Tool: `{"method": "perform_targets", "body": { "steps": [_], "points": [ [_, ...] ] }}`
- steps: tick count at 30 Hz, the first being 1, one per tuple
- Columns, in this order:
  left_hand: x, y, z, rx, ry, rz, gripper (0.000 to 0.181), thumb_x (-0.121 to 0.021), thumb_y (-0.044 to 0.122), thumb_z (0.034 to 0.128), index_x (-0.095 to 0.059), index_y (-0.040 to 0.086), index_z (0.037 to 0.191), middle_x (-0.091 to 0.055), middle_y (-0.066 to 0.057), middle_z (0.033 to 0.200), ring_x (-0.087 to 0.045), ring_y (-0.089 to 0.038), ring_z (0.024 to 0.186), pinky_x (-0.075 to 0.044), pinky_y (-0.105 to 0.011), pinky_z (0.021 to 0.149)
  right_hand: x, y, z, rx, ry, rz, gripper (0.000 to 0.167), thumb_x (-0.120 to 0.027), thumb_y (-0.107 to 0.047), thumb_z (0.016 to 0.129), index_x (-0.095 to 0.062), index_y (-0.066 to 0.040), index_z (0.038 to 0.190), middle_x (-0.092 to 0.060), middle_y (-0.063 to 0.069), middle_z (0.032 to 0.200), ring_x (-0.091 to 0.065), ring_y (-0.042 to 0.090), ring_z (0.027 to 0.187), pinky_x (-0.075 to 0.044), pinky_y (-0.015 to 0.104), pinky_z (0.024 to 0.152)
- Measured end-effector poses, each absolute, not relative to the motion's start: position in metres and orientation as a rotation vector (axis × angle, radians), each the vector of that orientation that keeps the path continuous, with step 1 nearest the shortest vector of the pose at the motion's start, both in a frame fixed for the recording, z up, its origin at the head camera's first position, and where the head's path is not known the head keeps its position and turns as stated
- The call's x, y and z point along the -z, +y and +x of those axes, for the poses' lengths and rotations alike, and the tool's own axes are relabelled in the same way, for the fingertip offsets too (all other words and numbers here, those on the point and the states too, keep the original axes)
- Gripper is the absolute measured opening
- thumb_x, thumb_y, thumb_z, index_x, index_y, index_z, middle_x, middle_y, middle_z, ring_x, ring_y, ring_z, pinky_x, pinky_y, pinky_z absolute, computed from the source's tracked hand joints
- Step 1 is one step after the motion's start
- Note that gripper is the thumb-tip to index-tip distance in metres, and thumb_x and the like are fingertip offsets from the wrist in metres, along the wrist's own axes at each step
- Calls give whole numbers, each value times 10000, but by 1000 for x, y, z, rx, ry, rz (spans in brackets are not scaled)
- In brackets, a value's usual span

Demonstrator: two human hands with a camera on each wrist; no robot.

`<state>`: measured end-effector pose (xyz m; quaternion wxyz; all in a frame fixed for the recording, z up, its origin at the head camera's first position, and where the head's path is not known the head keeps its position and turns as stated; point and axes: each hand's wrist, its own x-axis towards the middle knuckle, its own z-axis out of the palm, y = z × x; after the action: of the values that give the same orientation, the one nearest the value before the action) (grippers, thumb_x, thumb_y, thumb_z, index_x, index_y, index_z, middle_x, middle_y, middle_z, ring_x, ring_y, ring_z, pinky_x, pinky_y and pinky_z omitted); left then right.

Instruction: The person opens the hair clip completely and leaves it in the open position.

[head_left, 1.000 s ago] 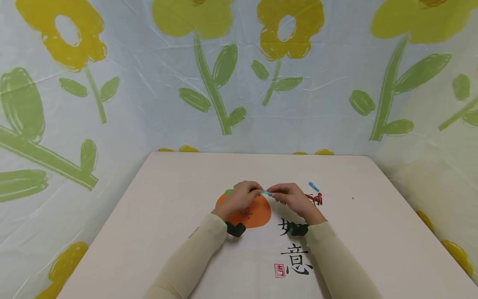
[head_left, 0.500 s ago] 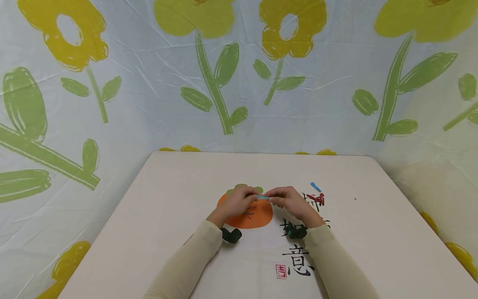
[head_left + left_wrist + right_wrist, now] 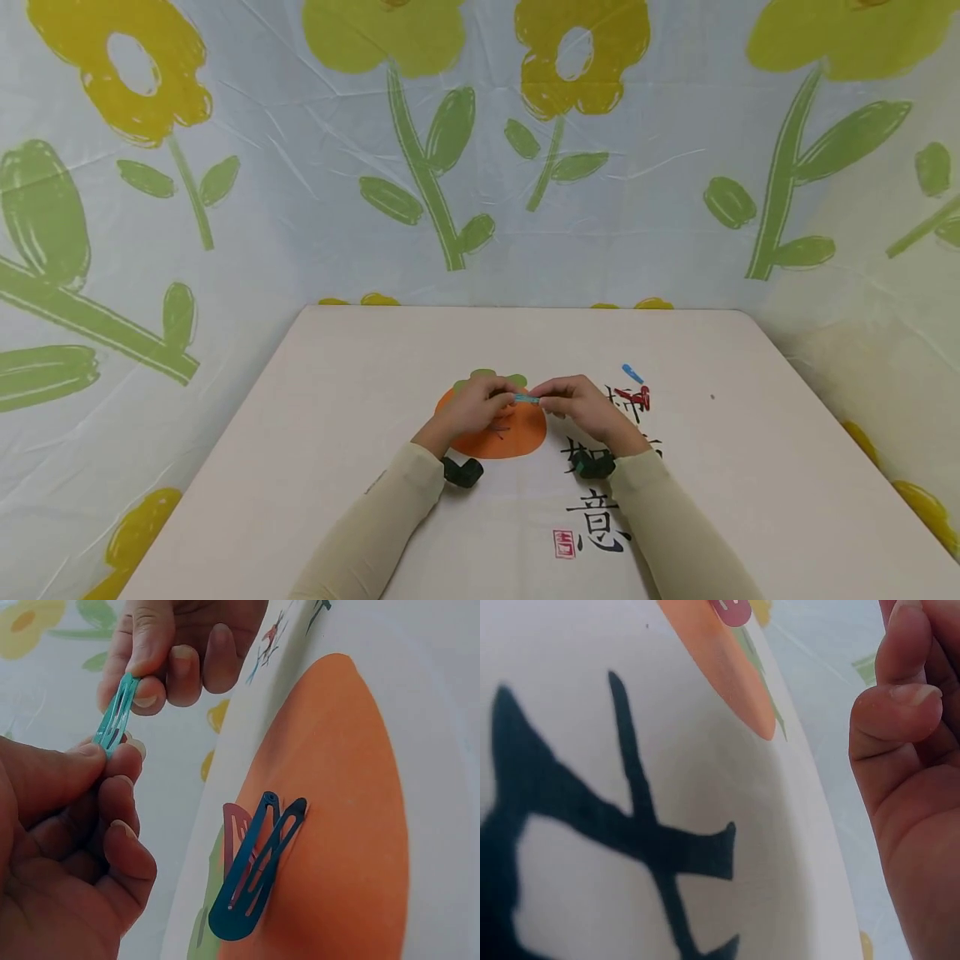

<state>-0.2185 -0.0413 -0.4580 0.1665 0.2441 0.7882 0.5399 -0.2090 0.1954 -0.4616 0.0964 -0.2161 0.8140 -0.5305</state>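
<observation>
A light teal hair clip (image 3: 527, 399) (image 3: 118, 716) is held between both hands above the table. My left hand (image 3: 474, 408) (image 3: 71, 825) pinches its lower end in the left wrist view, thumb against the index finger. The other end is pinched by my right hand (image 3: 585, 408) (image 3: 176, 649). Below them, on the printed orange fruit, lie a dark blue hair clip (image 3: 244, 877) and a dull pink one (image 3: 229, 840), overlapping. The right wrist view shows only part of my right hand (image 3: 911, 750), its fingers curled, and the edge of the pink clip (image 3: 733, 610).
On the table (image 3: 337, 375), right of my right hand, lie a blue clip (image 3: 632, 373) and a red clip (image 3: 641, 397). The tabletop carries a printed orange fruit (image 3: 502, 446) and black characters (image 3: 597, 521). A flowered cloth (image 3: 637, 233) hangs behind.
Both hands, with the teal clip between them, have come slightly lower and nearer the body over the fruit print since a second ago. Over the last half second they have hardly moved.
</observation>
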Motion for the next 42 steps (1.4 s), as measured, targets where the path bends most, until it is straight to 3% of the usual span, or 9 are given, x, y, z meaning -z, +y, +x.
{"method": "perform_targets", "body": {
  "steps": [6, 10, 16, 20, 24, 28, 37, 42],
  "points": [
    [459, -40, -218, -1530, 2261, 688, 259, -528, 209, 1003, -682, 20, 1090, -626, -228, 1094, -671, -362, 834, -588, -373, 657, 466, 196, -210, 1615, 2445, -611, 179, -595, -155, 961, -729, -88, 1060, -596, 204, 797, -491, 170, 644, -420, 330, 595],
    [461, -41, -220, -1581, 2224, 661, 238, -552, 177, 990, -686, -1, 1073, -625, -244, 1092, -650, -371, 938, -590, -379, 664, 466, 194, -210, 1625, 2440, -591, 191, -591, -139, 963, -721, -68, 1083, -625, 252, 876, -508, 230, 677, -413, 338, 591],
    [463, -42, -220, -1571, 2221, 638, 234, -565, 172, 983, -688, -17, 1046, -600, -287, 1024, -701, -340, 759, -587, -373, 623, 466, 192, -209, 1587, 2443, -571, 220, -574, -128, 970, -697, -28, 1123, -651, 276, 1037, -518, 409, 841, -411, 292, 615],
    [462, -42, -220, -1543, 2258, 625, 208, -591, 163, 967, -700, -7, 1019, -607, -265, 996, -709, -303, 678, -585, -365, 620, 463, 191, -208, 1546, 2473, -564, 194, -611, -143, 951, -716, -47, 1082, -678, 192, 1057, -521, 304, 830, -423, 283, 650],
    [463, -41, -220, -1425, 2409, 672, 171, -620, 175, 949, -731, 48, 979, -673, -145, 954, -691, -215, 664, -566, -316, 639, 462, 190, -208, 1509, 2512, -561, 143, -655, -184, 924, -745, -120, 1015, -698, 75, 1037, -520, 204, 842, -443, 296, 700],
    [464, -41, -220, -1313, 2523, 704, 141, -636, 189, 932, -755, 118, 959, -715, -59, 872, -663, -161, 642, -533, -284, 640, 462, 190, -209, 1452, 2567, -575, 104, -665, -174, 912, -755, -181, 964, -701, 19, 993, -547, 199, 852, -460, 304, 736],
    [465, -37, -215, -1219, 2603, 745, 124, -624, 114, 909, -741, 150, 926, -708, -26, 751, -645, -139, 625, -511, -259, 656, 468, 190, -211, 1336, 2648, -558, 116, -677, -170, 900, -759, -251, 910, -704, -45, 932, -570, 181, 844, -464, 320, 749],
    [464, -34, -213, -1059, 2702, 791, 142, -615, 105, 905, -735, 178, 928, -683, 68, 770, -589, -71, 717, -494, -236, 707, 469, 190, -212, 1264, 2681, -558, 122, -682, -179, 892, -761, -271, 887, -706, -63, 920, -569, 176, 843, -466, 325, 748]
  ]
}}
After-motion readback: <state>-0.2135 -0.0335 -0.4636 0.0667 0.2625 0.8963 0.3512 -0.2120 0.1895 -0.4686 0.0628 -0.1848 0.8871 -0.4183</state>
